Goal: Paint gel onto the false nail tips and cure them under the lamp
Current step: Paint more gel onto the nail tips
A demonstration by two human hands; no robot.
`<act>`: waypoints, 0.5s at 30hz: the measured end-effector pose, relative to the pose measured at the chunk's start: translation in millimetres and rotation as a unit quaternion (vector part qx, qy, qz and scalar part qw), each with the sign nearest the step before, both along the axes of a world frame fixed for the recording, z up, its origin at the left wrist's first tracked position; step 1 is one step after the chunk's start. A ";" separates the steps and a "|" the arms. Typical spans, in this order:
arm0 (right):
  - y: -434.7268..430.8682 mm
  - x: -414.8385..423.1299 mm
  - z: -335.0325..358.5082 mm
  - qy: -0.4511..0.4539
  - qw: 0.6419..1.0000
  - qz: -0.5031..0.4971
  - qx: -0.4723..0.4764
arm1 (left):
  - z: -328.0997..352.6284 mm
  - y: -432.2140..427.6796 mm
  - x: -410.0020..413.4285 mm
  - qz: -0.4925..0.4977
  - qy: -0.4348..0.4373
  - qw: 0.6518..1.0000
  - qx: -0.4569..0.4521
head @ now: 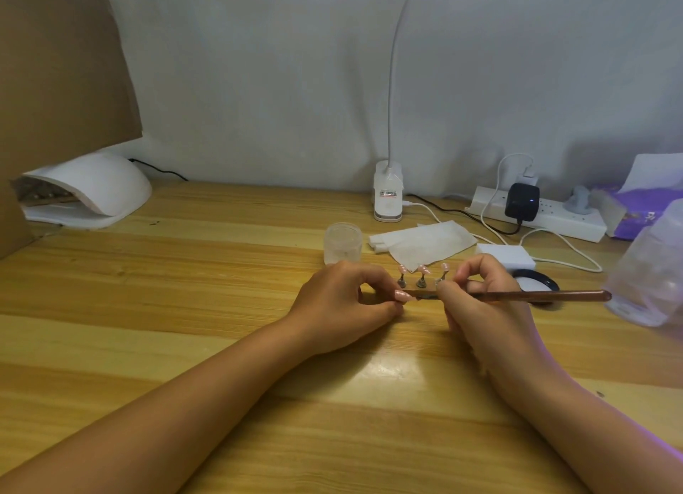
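My left hand (343, 305) pinches a pink false nail tip (403, 295) between thumb and forefinger, just above the wooden table. My right hand (484, 301) grips a brown gel brush (547, 296), its handle pointing right and its bristle end touching the held tip. Behind my hands, three more pink nail tips (421, 270) stand on small metal holders. The white curing lamp (88, 190) sits at the far left of the table, its opening turned toward the left.
A frosted jar (343, 243) and folded tissue (425, 242) lie behind the tips. A black lid (536, 277), a white box (506, 254), a power strip (547, 216) with cables and a clip lamp base (387, 197) stand at the back right. A clear bottle (650, 268) is at the right edge.
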State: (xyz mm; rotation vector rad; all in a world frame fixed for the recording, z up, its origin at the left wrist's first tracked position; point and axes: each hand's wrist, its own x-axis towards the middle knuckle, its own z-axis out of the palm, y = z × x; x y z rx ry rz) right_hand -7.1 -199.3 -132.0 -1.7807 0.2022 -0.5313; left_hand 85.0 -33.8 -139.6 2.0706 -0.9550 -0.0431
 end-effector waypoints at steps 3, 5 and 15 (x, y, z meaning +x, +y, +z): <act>-1.9 -0.7 1.9 -0.007 0.998 0.003 0.055 | 0.0 0.4 0.3 -0.008 0.008 1.000 -0.019; -1.6 -1.6 3.3 -0.015 0.997 0.011 0.069 | 0.0 0.5 0.6 -0.014 0.013 0.999 -0.039; 2.5 -3.2 6.4 -0.024 0.998 0.014 0.063 | 0.7 0.8 0.7 0.013 -0.010 0.997 -0.074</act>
